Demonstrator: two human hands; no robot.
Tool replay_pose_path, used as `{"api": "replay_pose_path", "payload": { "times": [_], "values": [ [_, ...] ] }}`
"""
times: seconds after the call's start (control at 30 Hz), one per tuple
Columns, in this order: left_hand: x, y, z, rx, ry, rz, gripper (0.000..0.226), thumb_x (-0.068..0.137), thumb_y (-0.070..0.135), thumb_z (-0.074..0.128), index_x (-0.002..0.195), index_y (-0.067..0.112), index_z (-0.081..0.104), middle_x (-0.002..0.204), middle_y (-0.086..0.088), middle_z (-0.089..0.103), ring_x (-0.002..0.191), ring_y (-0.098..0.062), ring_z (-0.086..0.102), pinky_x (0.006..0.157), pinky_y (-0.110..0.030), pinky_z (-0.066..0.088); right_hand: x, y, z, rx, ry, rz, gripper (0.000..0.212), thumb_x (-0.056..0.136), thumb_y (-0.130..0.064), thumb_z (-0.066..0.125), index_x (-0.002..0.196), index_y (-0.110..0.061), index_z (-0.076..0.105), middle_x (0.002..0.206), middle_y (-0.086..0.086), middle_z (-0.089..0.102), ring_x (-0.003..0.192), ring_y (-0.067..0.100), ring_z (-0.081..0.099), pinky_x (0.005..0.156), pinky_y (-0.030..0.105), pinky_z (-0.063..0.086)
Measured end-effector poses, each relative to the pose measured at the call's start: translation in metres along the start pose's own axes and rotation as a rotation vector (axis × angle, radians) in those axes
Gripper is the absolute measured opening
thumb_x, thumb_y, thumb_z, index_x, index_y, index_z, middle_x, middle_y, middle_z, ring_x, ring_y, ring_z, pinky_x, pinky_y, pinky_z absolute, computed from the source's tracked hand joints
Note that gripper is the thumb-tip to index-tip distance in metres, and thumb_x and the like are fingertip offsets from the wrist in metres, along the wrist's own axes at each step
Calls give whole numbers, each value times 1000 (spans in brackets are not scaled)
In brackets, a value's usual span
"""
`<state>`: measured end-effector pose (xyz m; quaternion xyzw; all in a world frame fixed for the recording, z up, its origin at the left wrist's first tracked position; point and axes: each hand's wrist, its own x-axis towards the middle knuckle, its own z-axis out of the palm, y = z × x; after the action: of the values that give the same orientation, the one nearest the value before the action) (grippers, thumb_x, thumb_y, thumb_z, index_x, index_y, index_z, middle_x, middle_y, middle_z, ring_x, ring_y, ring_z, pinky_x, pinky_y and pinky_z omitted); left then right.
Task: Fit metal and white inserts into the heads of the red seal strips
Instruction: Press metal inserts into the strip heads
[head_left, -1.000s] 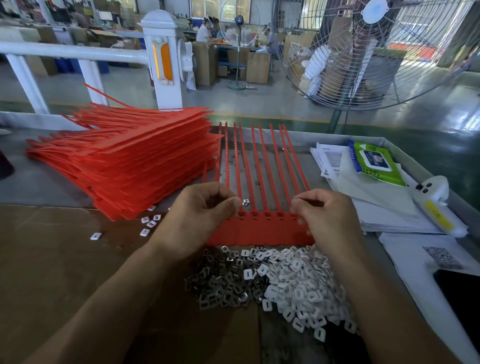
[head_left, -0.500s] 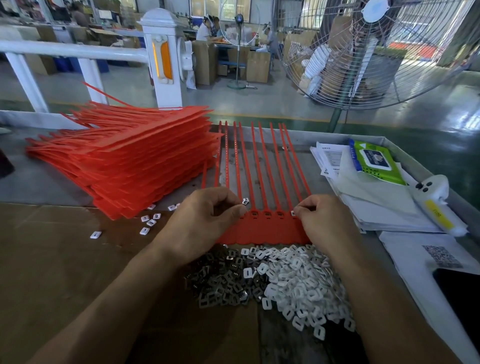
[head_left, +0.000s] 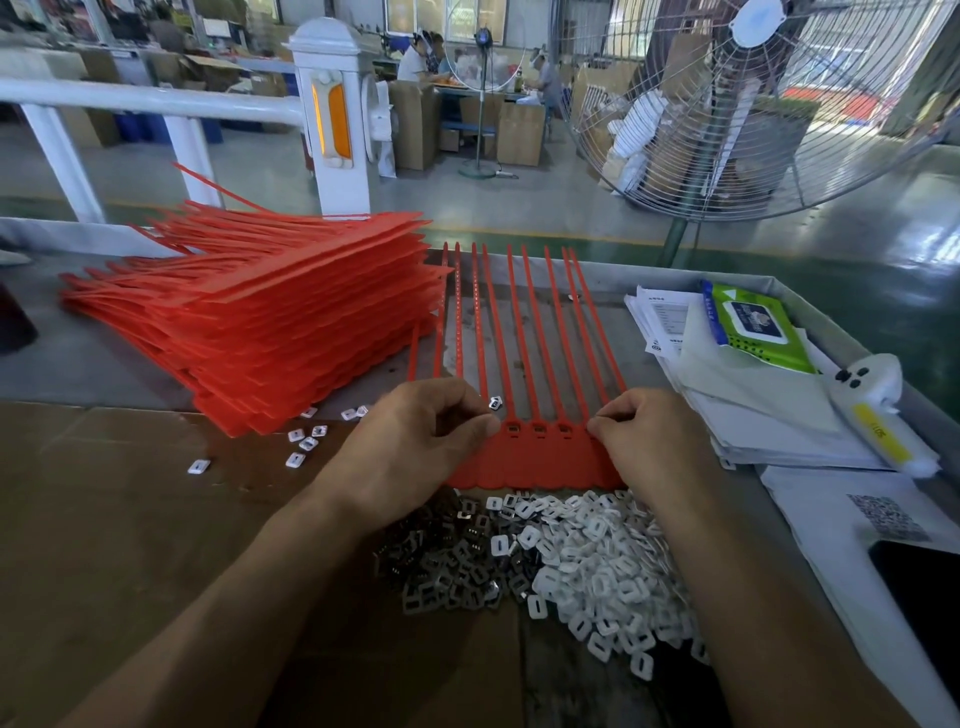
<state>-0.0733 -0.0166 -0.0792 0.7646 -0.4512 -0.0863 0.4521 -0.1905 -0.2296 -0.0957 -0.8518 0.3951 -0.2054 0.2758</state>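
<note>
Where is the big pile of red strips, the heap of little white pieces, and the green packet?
Pile of red strips (head_left: 260, 332): head view, on the stack's sloping top.
Heap of white pieces (head_left: 597, 551): head view, middle of the heap.
Green packet (head_left: 753, 327): head view, on its label.

Two bare hands work at the bench, a left hand (head_left: 415, 441) and a right hand (head_left: 652, 447). Between them lies one joined sheet of red plastic seal strips (head_left: 535, 462), with roughly ten thin tails fanning away. One tall stack of the same red sheets (head_left: 260, 322) sits to the left, too many to count. There are two heaps: grey metal inserts (head_left: 441, 566) and white plastic inserts (head_left: 608, 561), each uncountable. About eight loose white pieces (head_left: 301, 444) lie scattered beside the stack.
</note>
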Motion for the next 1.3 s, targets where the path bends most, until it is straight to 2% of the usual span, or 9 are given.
{"api": "replay_pose_path", "payload": {
  "times": [0.27, 0.4, 0.5, 0.63, 0.83, 0.97, 1.07, 1.17, 1.3],
  "values": [
    [2, -6, -3, 21, -4, 4, 13, 96, 38, 66, 85, 32, 69, 78, 13, 67, 68, -4, 60, 62, -17, 43, 0, 2, 0, 27, 9, -17, 8, 94, -27, 68, 90, -29, 75, 89, -15, 70, 88, 13, 66, 78, 36, 54],
    [4, -8, -12, 51, -192, -20, 5, 94, 36, 70, 89, 33, 72, 83, 13, 70, 75, -4, 64, 69, -26, 53, 0, 0, 2, -38, 18, -14, 9, 93, -30, 71, 99, -27, 76, 99, -8, 74, 95, 17, 67, 82, 36, 55],
    [4, -6, -19, 77, -343, 1, 3, 91, 28, 74, 94, 30, 75, 93, 15, 73, 88, -4, 69, 79, -23, 55, -1, 1, 0, -15, 22, -17, 10, 94, -32, 69, 99, -26, 76, 96, -8, 72, 90, 16, 65, 75, 34, 50],
    [2, -3, -20, 68, -470, -2, 9, 87, 28, 79, 94, 30, 76, 95, 17, 72, 88, -4, 69, 80, -24, 56, -6, 0, -2, 28, 28, -53, 13, 95, -35, 66, 96, -26, 75, 86, -14, 67, 85, 12, 63, 72, 32, 48],
    [1, -2, -15, 160, -487, -34, 20, 76, 38, 87, 91, 38, 73, 92, 22, 68, 82, 2, 63, 67, -11, 47, -12, -5, -3, 110, 49, -96, 16, 96, -39, 65, 92, -26, 74, 80, -15, 69, 75, 1, 62, 62, 24, 46],
    [0, -1, -11, 172, -485, -11, 20, 76, 38, 87, 88, 39, 72, 94, 24, 65, 83, 4, 61, 69, -9, 44, -16, -8, -4, 123, 30, -101, 17, 97, -40, 65, 88, -28, 73, 76, -15, 68, 70, -1, 61, 57, 22, 40],
    [1, -1, -12, 193, -493, -7, 16, 79, 36, 85, 91, 39, 73, 96, 25, 64, 87, 4, 61, 71, -12, 46, -18, -9, -5, 122, 25, -118, 16, 97, -39, 66, 87, -28, 72, 76, -16, 68, 70, -4, 62, 53, 14, 37],
    [1, -1, -12, 211, -499, -5, 13, 82, 34, 83, 91, 38, 74, 96, 23, 65, 89, 2, 63, 74, -18, 50, -20, -10, -6, 129, 21, -147, 15, 98, -38, 65, 88, -28, 72, 77, -17, 67, 82, -17, 56, 51, 7, 39],
    [0, -1, -12, 221, -502, -9, 17, 83, 33, 82, 92, 40, 70, 94, 23, 67, 84, 3, 63, 69, -14, 50, -22, -12, -6, 129, 19, -146, 16, 98, -40, 65, 88, -30, 72, 77, -18, 67, 82, -17, 56, 48, 8, 37]
  ]
}}
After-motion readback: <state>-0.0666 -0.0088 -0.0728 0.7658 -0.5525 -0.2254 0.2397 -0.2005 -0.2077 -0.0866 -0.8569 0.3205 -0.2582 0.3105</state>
